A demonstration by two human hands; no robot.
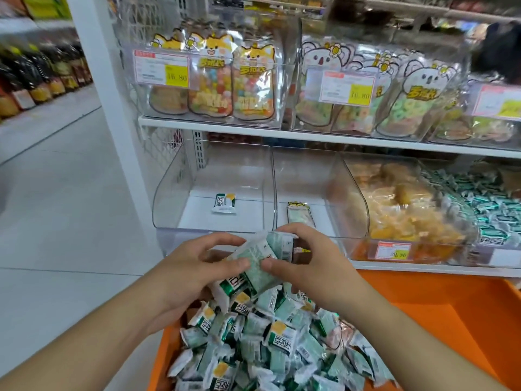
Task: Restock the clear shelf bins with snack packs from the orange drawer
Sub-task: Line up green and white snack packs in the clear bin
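packs in hand: both hands were cupped round a small bunch of green-and-white packs (255,263) at centre frame, just above the pile. Couldn't count the bunch, they overlapped.
left hand (197,266): fingers curled over the bunch from the left, thumb pressed on the front pack.
right hand (307,258): fingers arched over the top, thumb pinching from the right. So both were holding, neither spread wide.
which way to go: the near-empty bin (214,190) sat straight up-frame and a bit left of the fingers, its open front facing the hands. I'd say the left hand was nearer to it.
long axis: the front pack tilted, running lower left to upper right.
drawer (451,320): one, orange, bottom of frame, heaped with the same packs (253,348), too many to count.
bins, lower shelf: left one held one pack (224,203); the next bin (304,193) held one cartoon pouch (300,214); two more to the right looked full.
progress: barely started, I reckon.
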